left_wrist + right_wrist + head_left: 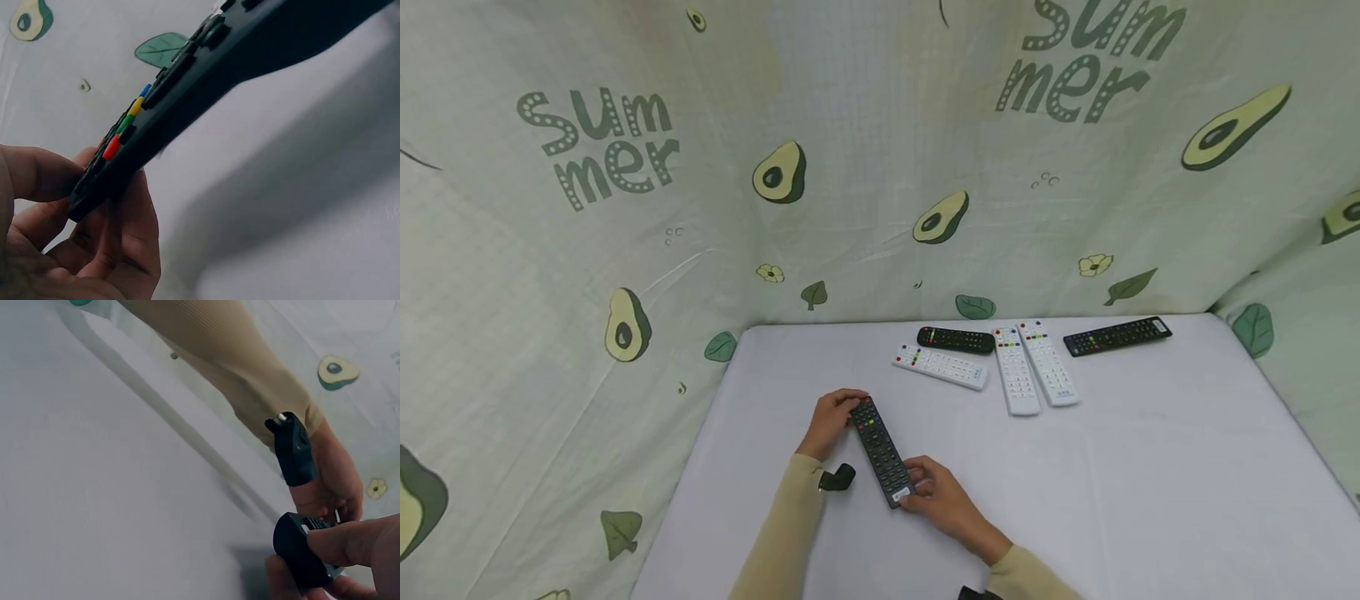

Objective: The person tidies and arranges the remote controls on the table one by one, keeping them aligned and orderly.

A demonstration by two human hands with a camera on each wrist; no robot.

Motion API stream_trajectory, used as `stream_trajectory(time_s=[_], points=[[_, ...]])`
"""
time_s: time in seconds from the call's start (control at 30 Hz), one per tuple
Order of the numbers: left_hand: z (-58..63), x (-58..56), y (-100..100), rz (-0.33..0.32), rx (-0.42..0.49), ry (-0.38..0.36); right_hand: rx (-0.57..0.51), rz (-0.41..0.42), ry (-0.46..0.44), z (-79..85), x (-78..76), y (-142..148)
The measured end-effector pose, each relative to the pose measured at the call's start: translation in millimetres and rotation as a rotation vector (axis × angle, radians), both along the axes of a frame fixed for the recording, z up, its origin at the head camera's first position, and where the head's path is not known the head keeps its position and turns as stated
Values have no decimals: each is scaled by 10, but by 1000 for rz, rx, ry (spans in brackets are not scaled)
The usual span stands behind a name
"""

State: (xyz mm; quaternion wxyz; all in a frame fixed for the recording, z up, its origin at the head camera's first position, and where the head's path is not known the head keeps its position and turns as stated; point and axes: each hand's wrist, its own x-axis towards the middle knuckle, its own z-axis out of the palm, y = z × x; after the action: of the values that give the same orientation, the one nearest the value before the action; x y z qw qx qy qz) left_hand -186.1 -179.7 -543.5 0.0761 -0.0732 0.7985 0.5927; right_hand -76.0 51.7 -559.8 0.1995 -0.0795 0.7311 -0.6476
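Observation:
A black remote control (882, 450) with colored buttons is held between both hands, lifted off the table as its shadow in the left wrist view shows. My left hand (833, 421) pinches its far end, thumb on the button side and fingers beneath (134, 237). At the near end, by the white label, my right hand (946, 502) grips it with the thumb on top (344, 544) and fingers underneath. In the left wrist view the remote (181, 94) slants up to the right, its red, green, yellow and blue buttons near the left fingers.
Along the table's back lie a black remote (956, 340), a white remote (942, 367), two more white remotes (1017, 372) (1048, 364) side by side, and another black remote (1117, 336). A white cloth covers the table (1112, 500). Behind hangs an avocado-print curtain (865, 100).

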Motion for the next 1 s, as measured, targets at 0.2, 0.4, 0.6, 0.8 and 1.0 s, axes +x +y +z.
stream_trajectory(time_s=[0.2,0.4,0.6,0.8,1.0], points=[[28,-25,-133,-38,40,-41,-45,21,-22,0,18,-127],[68,1,-275,-100,92,-22,-71,52,-41,43,30,-252],[101,26,-378,-84,130,-33,-81,63,-66,70,14,-387],[95,24,-473,-45,165,-51,-77,59,-78,69,-5,-506],[96,23,-573,-36,148,-73,-74,56,-119,88,-6,-641]])
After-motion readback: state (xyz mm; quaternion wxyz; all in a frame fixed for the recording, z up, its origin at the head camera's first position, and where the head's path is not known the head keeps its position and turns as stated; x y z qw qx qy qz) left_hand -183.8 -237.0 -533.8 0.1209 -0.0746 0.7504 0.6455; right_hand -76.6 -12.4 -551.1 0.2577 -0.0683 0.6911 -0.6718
